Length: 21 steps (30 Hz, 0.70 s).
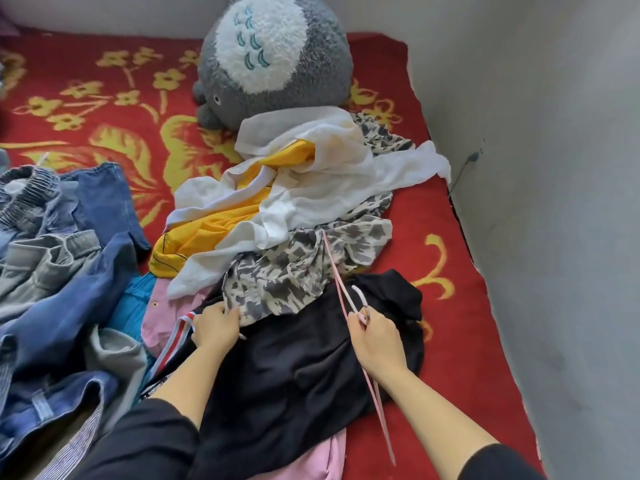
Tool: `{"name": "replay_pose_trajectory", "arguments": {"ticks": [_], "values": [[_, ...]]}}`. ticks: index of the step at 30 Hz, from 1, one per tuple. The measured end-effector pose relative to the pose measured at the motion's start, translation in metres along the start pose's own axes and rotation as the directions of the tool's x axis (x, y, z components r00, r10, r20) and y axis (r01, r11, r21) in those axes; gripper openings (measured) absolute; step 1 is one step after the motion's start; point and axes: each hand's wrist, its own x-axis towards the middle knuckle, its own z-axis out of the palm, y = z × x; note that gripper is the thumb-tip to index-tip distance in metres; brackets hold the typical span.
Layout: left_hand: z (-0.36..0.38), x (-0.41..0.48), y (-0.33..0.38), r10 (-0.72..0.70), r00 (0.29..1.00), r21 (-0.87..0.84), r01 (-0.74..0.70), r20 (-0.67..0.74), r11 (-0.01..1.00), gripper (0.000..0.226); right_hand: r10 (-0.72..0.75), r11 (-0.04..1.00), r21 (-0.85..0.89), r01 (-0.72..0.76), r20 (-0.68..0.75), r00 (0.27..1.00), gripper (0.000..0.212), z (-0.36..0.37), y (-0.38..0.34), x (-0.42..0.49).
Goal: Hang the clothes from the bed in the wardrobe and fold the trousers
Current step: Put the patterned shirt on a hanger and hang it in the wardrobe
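Black top (pixel 294 368) spread nearest on the bed (pixel 467 306), under both wrists. Right grip (pixel 375 341) clenched on pink hanger (pixel 359 293) just below its hook. Left grip (pixel 214 329) pinching spotted blouse (pixel 287 271) hem. Tag lettering near striped trim (pixel 185 325) too blurry to read.

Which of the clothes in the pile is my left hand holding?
The grey-and-cream patterned garment; your left hand grips its near edge, where it overlaps the black garment.
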Motion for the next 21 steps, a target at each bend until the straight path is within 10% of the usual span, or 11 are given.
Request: {"name": "replay_pose_trajectory", "arguments": {"ticks": [5,12,21], "values": [[-0.018,-0.039,0.024,0.405,0.907,-0.166,-0.385,0.112,0.908,0.018,0.164,0.947,0.265,-0.181,0.084,0.983,0.028,0.001,-0.012,-0.001],[-0.049,-0.133,0.035,0.591,0.641,-0.175,-0.592,0.490,0.787,0.029,0.259,0.731,0.583,-0.354,0.242,0.935,0.018,-0.031,-0.052,-0.025],[-0.078,-0.236,0.052,0.659,0.384,-0.188,-0.758,0.647,0.625,0.031,0.230,0.930,0.176,-0.321,0.403,0.886,0.037,-0.065,-0.068,-0.081]]}}
